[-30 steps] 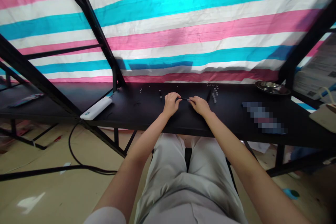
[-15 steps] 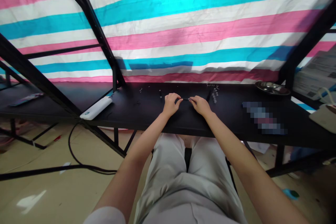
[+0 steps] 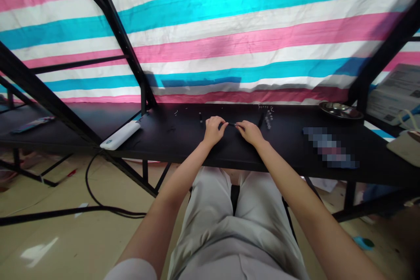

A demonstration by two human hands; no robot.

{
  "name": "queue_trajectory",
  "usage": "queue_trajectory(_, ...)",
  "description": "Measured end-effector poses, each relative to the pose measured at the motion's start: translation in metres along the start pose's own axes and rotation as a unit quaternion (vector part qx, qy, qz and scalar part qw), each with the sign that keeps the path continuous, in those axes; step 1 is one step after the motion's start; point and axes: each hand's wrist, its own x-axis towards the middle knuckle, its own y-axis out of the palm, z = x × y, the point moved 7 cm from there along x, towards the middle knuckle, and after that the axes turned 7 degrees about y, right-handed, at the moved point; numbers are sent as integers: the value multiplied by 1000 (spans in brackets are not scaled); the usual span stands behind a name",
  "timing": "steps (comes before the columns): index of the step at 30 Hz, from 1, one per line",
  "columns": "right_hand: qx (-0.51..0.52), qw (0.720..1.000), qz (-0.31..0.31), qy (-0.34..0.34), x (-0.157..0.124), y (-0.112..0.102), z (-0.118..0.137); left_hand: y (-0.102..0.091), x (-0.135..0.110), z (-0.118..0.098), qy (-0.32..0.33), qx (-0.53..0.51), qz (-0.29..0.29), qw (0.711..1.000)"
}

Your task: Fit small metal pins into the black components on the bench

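A thin dark pen-like stick spans the gap between my hands, level and just above the black tabletop. My left hand pinches its left end with thumb and fingers. At the other end, my right hand is closed on it in a fingertip pinch. The fingers cover both ends. To the left of my left hand stands a small black cylinder with a pale lower end. Past my right hand lie a dark stick and a row of small clear pieces.
A shiny metal dish sits at the back right, with a blurred-out flat item in front. On the left, a white oblong device rests beside the black frame post. White scraps lie near the striped sheet.
My right hand has shifted very slightly left along the stick. My left hand and the things on the table look the same.
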Motion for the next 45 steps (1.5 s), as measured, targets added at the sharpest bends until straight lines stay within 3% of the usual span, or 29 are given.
queue_trajectory(45,-11,1000,24,-12,0,7,4,-3,0,-1,17,-28,-41,999)
